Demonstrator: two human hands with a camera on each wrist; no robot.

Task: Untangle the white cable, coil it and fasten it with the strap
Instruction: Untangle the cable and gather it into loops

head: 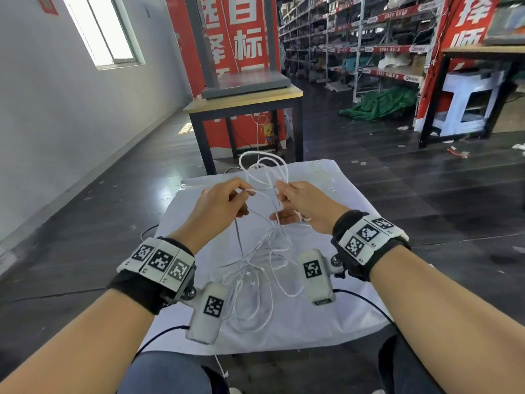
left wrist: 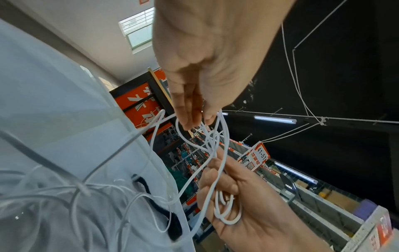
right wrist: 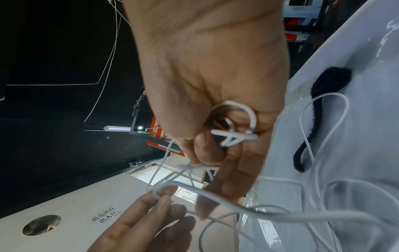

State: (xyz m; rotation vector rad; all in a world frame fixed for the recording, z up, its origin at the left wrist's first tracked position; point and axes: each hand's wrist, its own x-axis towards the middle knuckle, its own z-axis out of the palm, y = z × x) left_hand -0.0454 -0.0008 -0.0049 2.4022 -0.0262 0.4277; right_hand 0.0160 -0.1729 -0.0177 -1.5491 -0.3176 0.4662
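The thin white cable [head: 264, 172] rises in tangled loops between both raised hands, and the remainder lies in a loose tangle [head: 255, 282] on the white-covered table [head: 335, 189]. My left hand [head: 244, 191] pinches a strand between thumb and fingertips [left wrist: 194, 117]. My right hand [head: 281, 191] grips a few small loops of the cable [left wrist: 226, 209] in its curled fingers [right wrist: 233, 153], with an end piece sticking out [right wrist: 235, 136]. The black strap [right wrist: 319, 109] lies flat on the cover beneath the hands, also seen in the left wrist view [left wrist: 166, 211]. It is hidden in the head view.
A wooden table with a dark grey stand [head: 244, 100] stands just beyond the covered table. Warehouse shelves [head: 369, 38], a green tarp [head: 380, 105] and a white stool [head: 468, 103] are at the back right. Dark floor lies on both sides.
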